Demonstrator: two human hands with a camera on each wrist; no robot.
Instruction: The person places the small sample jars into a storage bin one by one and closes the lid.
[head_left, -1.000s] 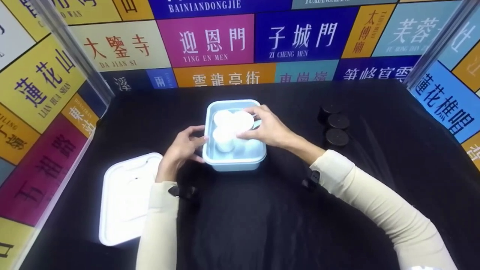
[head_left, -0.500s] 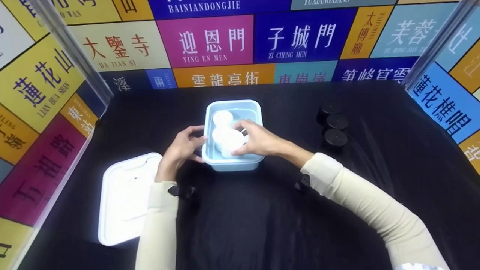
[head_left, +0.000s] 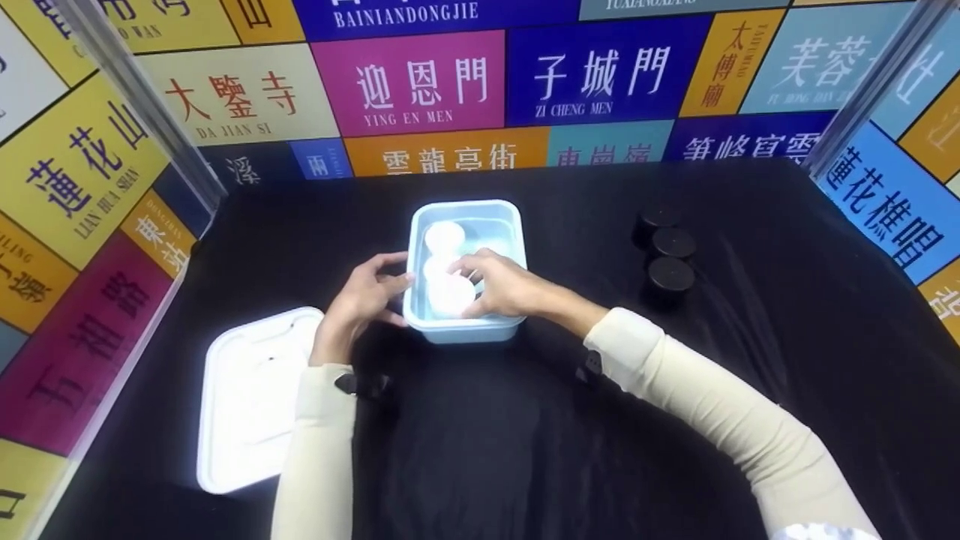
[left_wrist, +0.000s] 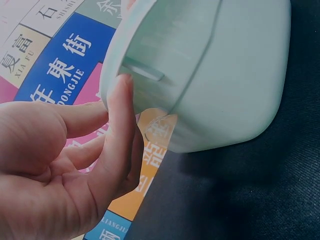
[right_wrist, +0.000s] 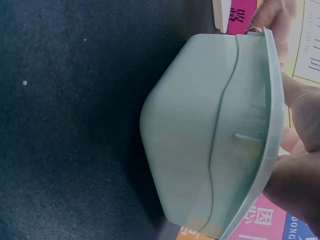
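A pale blue-green plastic box (head_left: 465, 335) stands open on the black cloth. Inside it, along the left side, are white round jars, overexposed in the head view: one at the back (head_left: 445, 237), another at the middle (head_left: 439, 264) and a front jar (head_left: 451, 295). My right hand (head_left: 504, 286) reaches into the box and holds the front jar between thumb and fingers. My left hand (head_left: 364, 292) touches the box's left side, its spread fingertips at the rim (left_wrist: 109, 75). From the right wrist view, the box wall (right_wrist: 185, 125) hides the jars.
A white lid (head_left: 251, 401) lies on the cloth at the left, beside the left forearm. Three black round jars (head_left: 670, 275) stand in a row at the right. Printed panels (head_left: 409, 82) with Chinese characters enclose the back and sides.
My right hand has brought the white jar from the box's back right to its front left and lowered it. My left hand stays at the box's side.
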